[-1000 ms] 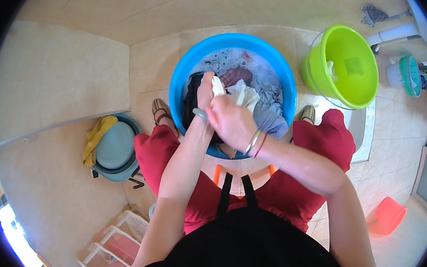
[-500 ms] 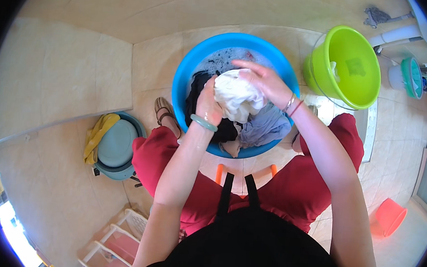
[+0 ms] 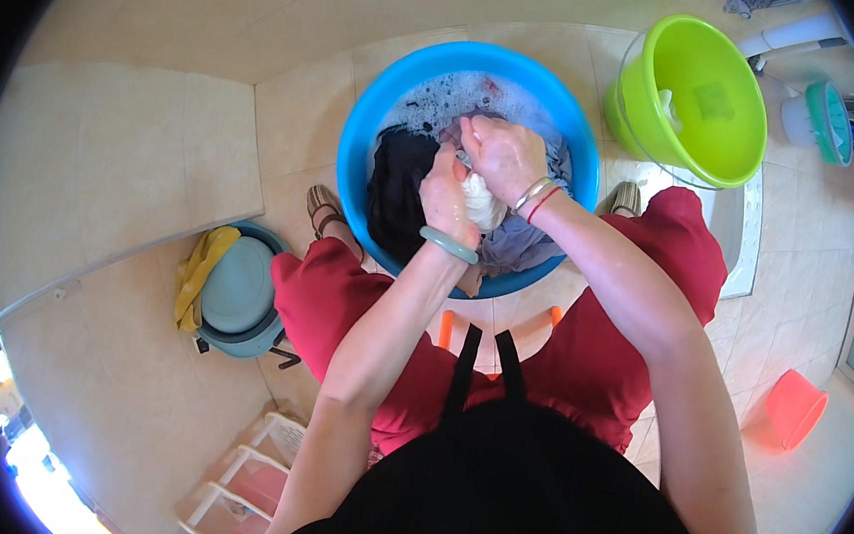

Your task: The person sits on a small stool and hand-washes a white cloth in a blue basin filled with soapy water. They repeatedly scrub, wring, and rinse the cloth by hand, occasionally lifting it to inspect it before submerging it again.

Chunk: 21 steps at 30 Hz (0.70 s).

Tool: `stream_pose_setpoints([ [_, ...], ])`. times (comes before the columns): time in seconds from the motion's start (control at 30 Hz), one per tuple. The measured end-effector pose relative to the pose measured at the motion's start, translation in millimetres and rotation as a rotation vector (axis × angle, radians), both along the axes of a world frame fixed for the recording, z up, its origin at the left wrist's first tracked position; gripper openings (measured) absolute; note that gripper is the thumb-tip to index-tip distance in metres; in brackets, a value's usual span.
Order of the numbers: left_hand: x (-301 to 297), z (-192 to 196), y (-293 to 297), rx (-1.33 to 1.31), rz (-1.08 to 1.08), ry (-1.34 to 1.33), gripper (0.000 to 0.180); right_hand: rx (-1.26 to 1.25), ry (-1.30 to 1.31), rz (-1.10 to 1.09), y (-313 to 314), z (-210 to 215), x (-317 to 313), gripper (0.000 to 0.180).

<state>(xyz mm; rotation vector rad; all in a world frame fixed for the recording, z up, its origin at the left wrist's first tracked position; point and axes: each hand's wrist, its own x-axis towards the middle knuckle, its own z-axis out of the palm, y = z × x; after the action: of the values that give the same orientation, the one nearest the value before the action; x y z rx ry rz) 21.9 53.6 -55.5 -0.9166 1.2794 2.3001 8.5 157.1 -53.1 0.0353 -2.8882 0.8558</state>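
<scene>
A round blue basin (image 3: 367, 132) stands on the tiled floor between my knees, with soapy water, a black garment (image 3: 393, 194) and a grey-blue garment (image 3: 519, 244) in it. Both hands are over the basin, bunched around a white cloth (image 3: 482, 203). My left hand (image 3: 445, 196), with a green bangle on the wrist, grips the cloth from the left. From above and the right, my right hand (image 3: 501, 154), wearing bracelets, closes on the same cloth. Most of the cloth is hidden between the hands.
A lime-green bucket (image 3: 728, 140) with some cloth inside stands at the right of the basin. At my left lies a teal basin (image 3: 237, 287) with a yellow rag. An orange tub (image 3: 795, 408) sits at the right, a white rack (image 3: 244, 484) at the lower left.
Both hands have moved with the white cloth, first up and right with it spread, then back down over the basin middle, where it is now bunched tight between them.
</scene>
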Motion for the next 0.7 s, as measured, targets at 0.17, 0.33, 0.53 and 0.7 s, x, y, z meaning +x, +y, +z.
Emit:
stream_pose_setpoints([
  [0.17, -19, -8, -36, 0.334, -0.140, 0.036, 0.030, 0.013, 0.279, 0.223, -48, 48, 47, 0.014],
  [0.33, 0, -9, -7, 0.103, 0.015, 0.091, 0.029, 0.000, 0.103, 0.149, -11, 18, 2, 0.021],
  [0.53, 0, -15, -12, 0.188, 0.003, -0.043, 0.029, -0.098, 0.026, -0.115, -16, -3, 5, 0.032],
  [0.7, -18, -37, -45, 0.242, 0.002, 0.036, 0.029, -0.161, 0.215, 0.257, -53, 53, 52, 0.017],
])
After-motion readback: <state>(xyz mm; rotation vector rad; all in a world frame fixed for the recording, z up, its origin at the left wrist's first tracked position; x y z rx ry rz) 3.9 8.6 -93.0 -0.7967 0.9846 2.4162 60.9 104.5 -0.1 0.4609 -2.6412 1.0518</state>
